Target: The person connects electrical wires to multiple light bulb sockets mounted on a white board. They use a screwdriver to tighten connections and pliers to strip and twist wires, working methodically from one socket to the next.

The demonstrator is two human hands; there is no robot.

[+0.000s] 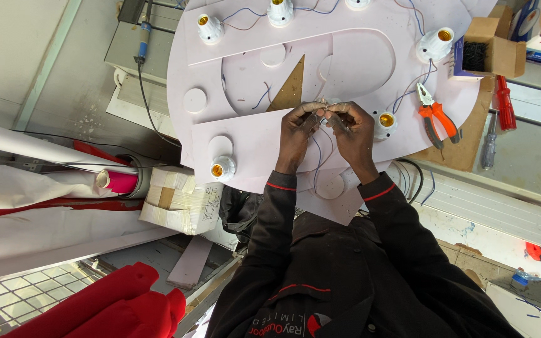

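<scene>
Both hands meet over the middle of a large round white board [370, 59] that lies flat on the bench [521, 150]. The left hand [298, 134] and the right hand [352, 131] have their fingers drawn together, pinching the bare ends of thin wires [322, 111] between the fingertips, right at the spot where the two hands touch. Blue strands hang from there toward the near edge of the board.

Judging from how things lie, the wiring looks well under way but not finished. White lamp sockets with brass insides are already set on the board: one near the left edge [223, 168], one just right of the right hand [384, 122], one far right [435, 42] and several along the far strip [210, 27]. Some wires already run between sockets, yet loose ends lie on the board and round cut-outs [194, 100] hold nothing. No bulbs are fitted.

Orange-handled pliers [434, 116] lie on the board to the right, well apart from the hands. A red screwdriver [504, 103] and an open cardboard box [493, 47] sit further right. A soldering iron [143, 37] lies far left, off the board. A brown triangular piece [292, 87] rests just beyond the hands.
</scene>
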